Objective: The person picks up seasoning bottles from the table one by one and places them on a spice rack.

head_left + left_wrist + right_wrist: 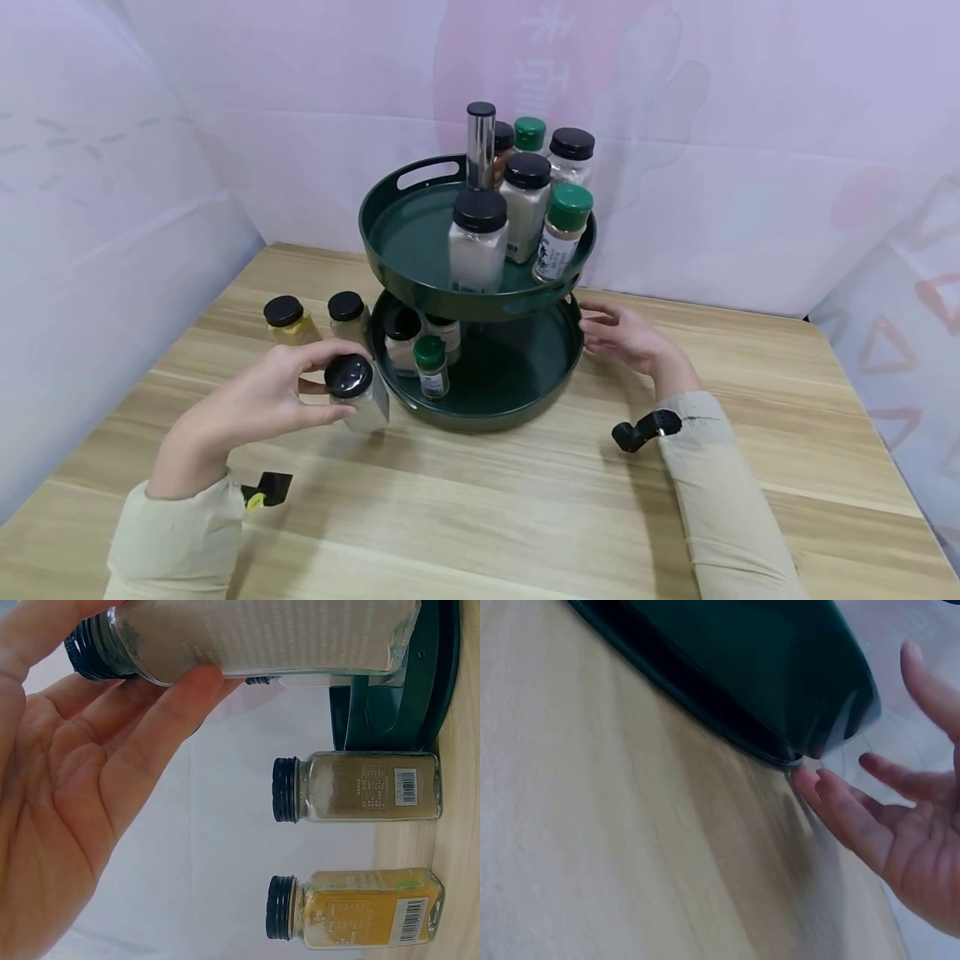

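My left hand (258,398) grips a square glass spice jar (369,408) with a black lid and pale powder, thumb on one side and fingers on the other. This jar is just outside the front-left rim of the lower tray (480,422) of a dark green two-tier rack. In the left wrist view the jar (262,637) lies across the top, partly cut off. My right hand (628,340) is at the lower tray's right edge, its fingers extended. In the right wrist view, the fingertips (804,777) are at the tray's edge; contact is hard to tell.
Left of the rack stand a yellow-powder jar (367,909) and a brownish-powder jar (375,786). The upper tray (408,237) bears several black- and green-lidded jars beside a metal post (481,150). On the lower tray's left are a small green-lidded bottle (432,371) and black-lidded jars.
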Tool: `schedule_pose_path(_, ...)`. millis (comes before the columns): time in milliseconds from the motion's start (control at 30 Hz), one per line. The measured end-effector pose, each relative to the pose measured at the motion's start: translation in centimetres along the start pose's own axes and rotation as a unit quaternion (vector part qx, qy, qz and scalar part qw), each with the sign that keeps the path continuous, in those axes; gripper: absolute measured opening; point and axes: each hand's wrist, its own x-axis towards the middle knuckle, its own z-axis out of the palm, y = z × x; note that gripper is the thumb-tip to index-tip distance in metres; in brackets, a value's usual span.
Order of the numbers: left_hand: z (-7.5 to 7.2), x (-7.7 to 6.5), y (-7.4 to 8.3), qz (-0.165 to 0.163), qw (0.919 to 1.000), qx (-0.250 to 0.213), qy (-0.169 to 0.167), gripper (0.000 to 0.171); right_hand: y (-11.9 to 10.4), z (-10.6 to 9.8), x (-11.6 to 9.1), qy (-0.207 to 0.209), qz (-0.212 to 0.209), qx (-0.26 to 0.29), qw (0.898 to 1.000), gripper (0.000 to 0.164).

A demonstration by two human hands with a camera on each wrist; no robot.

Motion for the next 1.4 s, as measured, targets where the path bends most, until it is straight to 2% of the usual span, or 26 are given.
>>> schedule_pose_path(200,0.1,0.1,0.1,-0.006,1.0000,-0.001,-0.004,0.051,0.4,0.2,0.1,-0.030,0.007,-0.017,0.999,0.076)
schedule_pose_path(367,0.1,0.1,0.1,0.000,1.0000,-0.003,-0.006,0.052,0.6,0.5,0.0,-0.038,-0.006,-0.010,0.999,0.077)
schedule_pose_path(567,0.3,0.3,0.3,0.003,0.9999,-0.006,-0.011,0.052,0.7,1.1,-0.3,-0.030,-0.015,-0.011,0.999,0.075)
schedule_pose_path(833,0.3,0.5,0.6,0.009,0.9999,0.003,-0.007,0.054,1.1,2.4,-1.4,0.002,-0.024,-0.052,0.998,0.077)
schedule_pose_path(1000,0.2,0.7,0.9,0.020,0.9997,0.015,-0.003,0.053,1.5,3.4,-2.2,0.029,-0.027,-0.039,0.998,0.076)
schedule_pose_path(1267,0.2,1.2,1.2,0.034,0.9993,0.015,0.006,0.052,2.2,5.3,-3.2,0.069,-0.021,0.046,0.996,0.078)
schedule_pose_path(1400,0.2,1.6,1.4,0.048,0.9987,0.010,0.011,0.052,2.4,6.0,-3.6,0.085,-0.023,0.064,0.994,0.078)
